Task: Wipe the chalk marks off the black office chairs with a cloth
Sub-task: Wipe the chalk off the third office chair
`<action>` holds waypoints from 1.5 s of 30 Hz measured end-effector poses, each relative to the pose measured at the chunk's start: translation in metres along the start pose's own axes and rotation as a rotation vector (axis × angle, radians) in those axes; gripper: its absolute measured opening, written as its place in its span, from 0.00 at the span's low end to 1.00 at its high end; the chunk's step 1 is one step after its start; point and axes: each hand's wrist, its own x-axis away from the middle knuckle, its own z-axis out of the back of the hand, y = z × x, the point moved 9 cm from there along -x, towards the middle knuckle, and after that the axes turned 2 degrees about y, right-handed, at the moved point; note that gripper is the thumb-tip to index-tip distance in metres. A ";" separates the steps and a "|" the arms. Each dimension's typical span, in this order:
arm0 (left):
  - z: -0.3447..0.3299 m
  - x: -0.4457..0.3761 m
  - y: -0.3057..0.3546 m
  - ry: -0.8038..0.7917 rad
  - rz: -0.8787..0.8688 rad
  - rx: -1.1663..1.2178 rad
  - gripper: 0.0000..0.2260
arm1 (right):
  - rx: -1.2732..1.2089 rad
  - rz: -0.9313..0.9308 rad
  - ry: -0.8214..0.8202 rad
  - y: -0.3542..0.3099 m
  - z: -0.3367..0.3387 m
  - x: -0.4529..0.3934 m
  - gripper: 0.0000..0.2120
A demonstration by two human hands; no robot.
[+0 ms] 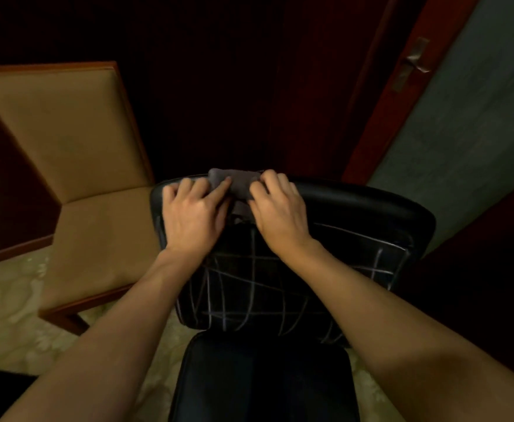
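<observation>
A black office chair [356, 214] stands right in front of me, its backrest crossed by several white chalk lines [249, 287]. A grey cloth [239, 185] is draped over the top edge of the backrest. My left hand [193, 214] lies on the top left of the backrest, its forefinger reaching onto the cloth. My right hand [280, 211] grips the cloth's right side with curled fingers. The black seat [262, 379] shows below, between my forearms.
A tan upholstered chair [76, 153] with a red-brown wooden frame stands close on the left. A red-brown door edge with a metal handle [414, 60] and a grey wall are at the right. Patterned pale carpet [9, 315] covers the floor.
</observation>
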 end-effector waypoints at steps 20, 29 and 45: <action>-0.001 -0.005 0.026 -0.002 0.135 0.104 0.08 | 0.253 0.174 -0.052 0.016 0.020 0.004 0.09; -0.003 0.052 -0.119 -0.103 0.436 0.031 0.08 | 0.026 0.320 -0.097 -0.123 -0.048 -0.049 0.08; -0.008 0.066 -0.061 -0.159 0.445 0.305 0.15 | -0.114 0.019 -0.230 -0.066 -0.042 0.010 0.20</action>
